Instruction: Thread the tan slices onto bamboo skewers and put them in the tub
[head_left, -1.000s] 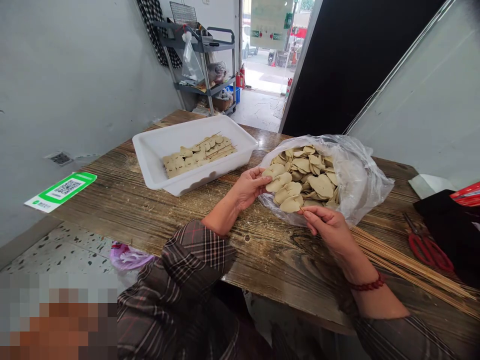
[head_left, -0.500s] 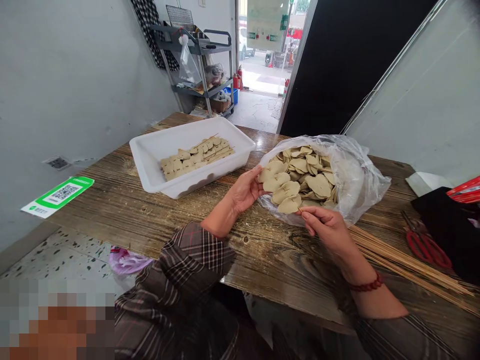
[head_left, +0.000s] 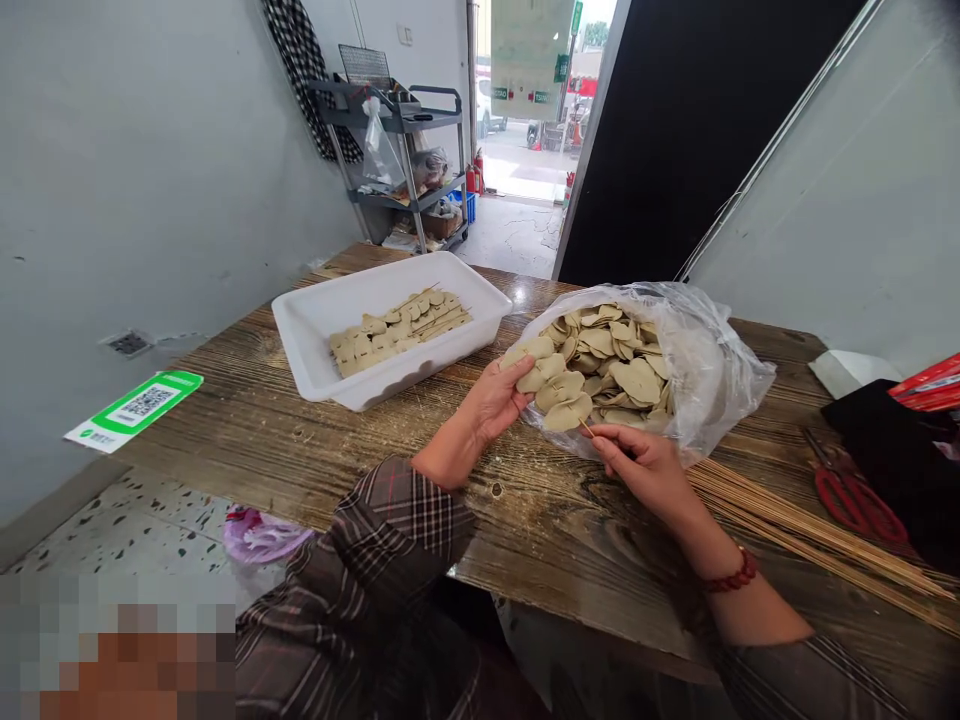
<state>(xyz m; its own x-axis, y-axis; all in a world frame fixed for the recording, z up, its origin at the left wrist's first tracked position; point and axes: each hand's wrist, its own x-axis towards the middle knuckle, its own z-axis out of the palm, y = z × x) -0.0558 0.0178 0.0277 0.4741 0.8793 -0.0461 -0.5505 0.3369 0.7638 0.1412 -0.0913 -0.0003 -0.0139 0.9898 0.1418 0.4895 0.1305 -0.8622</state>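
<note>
The bench (head_left: 360, 440) across the middle of the frame was brown, streaked with darker grain. Left of centre, the tub (head_left: 300, 310) was plain white and the pieces (head_left: 375, 345) inside it dull beige, like the slices (head_left: 637, 380) right of centre in the clear, whitish bag (head_left: 727, 375). Toward the lower right, the sticks (head_left: 810, 540) were tan, the scissor handles (head_left: 847, 505) and beaded bracelet (head_left: 731, 580) dark red. At the bottom, the sleeve (head_left: 420, 520) was dark plaid — pale lines with thin reddish ones. At left, the card (head_left: 135, 410) was green and white; upper left, the cloth (head_left: 296, 60) was checked black and white.
</note>
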